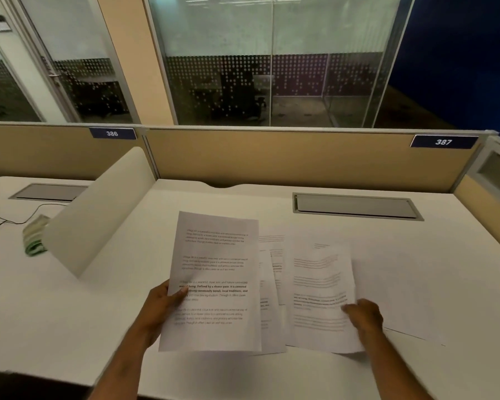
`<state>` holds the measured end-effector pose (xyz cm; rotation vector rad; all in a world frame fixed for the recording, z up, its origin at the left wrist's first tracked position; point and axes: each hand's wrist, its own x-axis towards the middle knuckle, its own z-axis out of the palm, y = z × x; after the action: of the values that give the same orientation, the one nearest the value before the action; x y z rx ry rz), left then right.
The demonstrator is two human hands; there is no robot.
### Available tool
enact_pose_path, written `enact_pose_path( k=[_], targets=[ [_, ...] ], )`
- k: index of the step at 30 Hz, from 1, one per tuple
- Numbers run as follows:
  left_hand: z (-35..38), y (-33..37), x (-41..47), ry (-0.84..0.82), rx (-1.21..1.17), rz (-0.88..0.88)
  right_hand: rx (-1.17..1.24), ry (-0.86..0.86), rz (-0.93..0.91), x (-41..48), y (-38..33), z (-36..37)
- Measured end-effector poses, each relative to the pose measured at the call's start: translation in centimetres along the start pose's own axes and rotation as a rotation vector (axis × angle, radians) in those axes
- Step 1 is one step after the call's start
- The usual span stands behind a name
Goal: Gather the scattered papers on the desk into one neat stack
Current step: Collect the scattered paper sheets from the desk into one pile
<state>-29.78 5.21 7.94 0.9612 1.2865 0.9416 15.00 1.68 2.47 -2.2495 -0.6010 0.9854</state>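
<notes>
The left hand (pixel 163 306) reaches in from below, thumb over the left edge of a printed sheet (pixel 214 284), fingers clamped on it and lifting it off the table (pixel 70 313). The right hand (pixel 364 316) pinches the right edge of a second sheet (pixel 321 295), blurred. More papers (pixel 272 284) lie overlapped between them. Bare table lies open left and right; a divider (pixel 98 209) stands far left.

Printed sheet (pixel 214 284) held tilted above overlapping papers (pixel 272 284) (another blurred sheet (pixel 321 298) lifted beside) on the desk (pixel 70 313).
</notes>
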Motion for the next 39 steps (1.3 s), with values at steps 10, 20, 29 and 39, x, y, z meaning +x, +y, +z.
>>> enact_pose_path(
  k=[10, 20, 29, 39],
  targets=[
    [-4.4, 1.2, 0.0, 0.043, -0.043, 0.036, 0.488, -0.143, -0.178, -3.6, -6.4, -1.4],
    [-5.6, 0.4, -0.8, 0.103, -0.063, 0.033, -0.081, -0.136, -0.130, -7.4, -2.6, 13.1],
    [-6.1, -0.2, -1.2, 0.127, -0.073, 0.023, -0.291, -0.029, -0.100, -9.0, -3.3, 16.0],
    [-5.9, 0.9, -0.5, 0.116, -0.080, 0.055, 0.152, -0.313, -0.175, -7.6, -6.5, 12.0]
  ],
)
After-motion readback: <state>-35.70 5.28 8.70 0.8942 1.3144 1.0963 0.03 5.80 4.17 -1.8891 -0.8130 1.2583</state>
